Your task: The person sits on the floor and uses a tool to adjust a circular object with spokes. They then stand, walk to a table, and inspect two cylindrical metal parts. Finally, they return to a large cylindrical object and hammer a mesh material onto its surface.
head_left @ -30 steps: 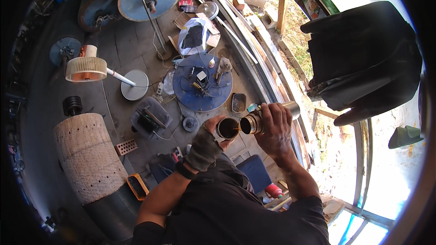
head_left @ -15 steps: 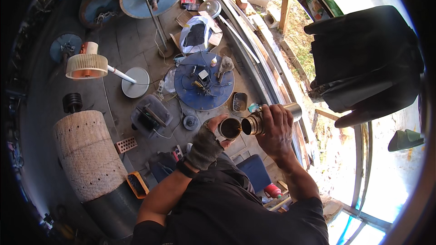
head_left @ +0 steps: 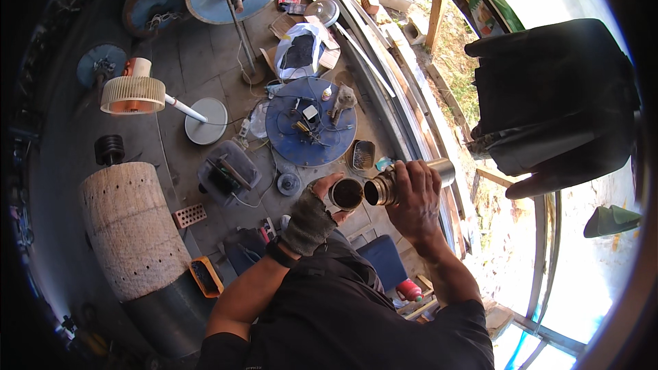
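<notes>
My left hand (head_left: 310, 225), in a grey fingerless glove, is wrapped round a round metal cup (head_left: 335, 195) with its mouth facing up. Dark liquid shows inside the cup. Bare and closed, my right hand (head_left: 416, 200) grips a metal thermos flask (head_left: 443, 173). The flask lies tilted almost level, its open neck pointing left at the cup's rim and close beside it. I cannot tell whether any liquid is leaving the neck now.
A blue round table (head_left: 291, 147) ahead carries cables, a small bottle and a rag-like bundle. Left stand a lamp (head_left: 133, 96), a grey plastic bin (head_left: 226, 171) and a large perforated roller (head_left: 133, 226). A black garment (head_left: 548, 96) hangs at right, by the window frame.
A thin brownish stream between flask and cup showed earlier; now it is no longer visible. Both hands keep almost the same place, while the view has shifted slightly.
</notes>
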`<state>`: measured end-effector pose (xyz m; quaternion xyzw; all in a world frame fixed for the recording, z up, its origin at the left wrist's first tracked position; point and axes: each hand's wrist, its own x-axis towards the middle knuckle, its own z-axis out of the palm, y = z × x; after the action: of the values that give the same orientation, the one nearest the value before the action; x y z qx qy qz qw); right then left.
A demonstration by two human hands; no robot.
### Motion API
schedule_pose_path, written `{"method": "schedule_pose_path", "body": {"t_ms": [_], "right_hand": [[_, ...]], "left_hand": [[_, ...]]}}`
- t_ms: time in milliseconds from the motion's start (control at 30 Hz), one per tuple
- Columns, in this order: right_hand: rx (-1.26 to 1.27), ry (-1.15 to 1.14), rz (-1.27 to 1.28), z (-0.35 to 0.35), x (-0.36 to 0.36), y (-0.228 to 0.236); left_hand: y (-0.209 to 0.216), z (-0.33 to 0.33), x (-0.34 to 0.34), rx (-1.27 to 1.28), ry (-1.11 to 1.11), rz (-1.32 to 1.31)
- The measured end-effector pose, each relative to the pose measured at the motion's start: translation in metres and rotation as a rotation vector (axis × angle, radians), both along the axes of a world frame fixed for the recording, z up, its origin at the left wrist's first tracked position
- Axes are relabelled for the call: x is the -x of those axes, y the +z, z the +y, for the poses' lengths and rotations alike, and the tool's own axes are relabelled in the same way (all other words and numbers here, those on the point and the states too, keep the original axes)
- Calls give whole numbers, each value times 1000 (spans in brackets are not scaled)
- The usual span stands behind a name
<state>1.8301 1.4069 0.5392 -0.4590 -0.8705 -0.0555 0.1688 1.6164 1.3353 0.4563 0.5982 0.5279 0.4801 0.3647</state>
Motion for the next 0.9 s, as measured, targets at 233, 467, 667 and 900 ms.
{"method": "schedule_pose_path", "body": {"t_ms": [233,467,667,900], "right_hand": [[35,12,-1,1,7,8],[27,13,0,4,9,6],[73,21,80,8,15,2],[324,-59,274,12,29,-34]], "left_hand": [[-10,0,4,20,-20,17],[-7,2,6,72,-15,1],[-10,3,9,58,-3,27],[-32,5,19,71,72,-41]]}}
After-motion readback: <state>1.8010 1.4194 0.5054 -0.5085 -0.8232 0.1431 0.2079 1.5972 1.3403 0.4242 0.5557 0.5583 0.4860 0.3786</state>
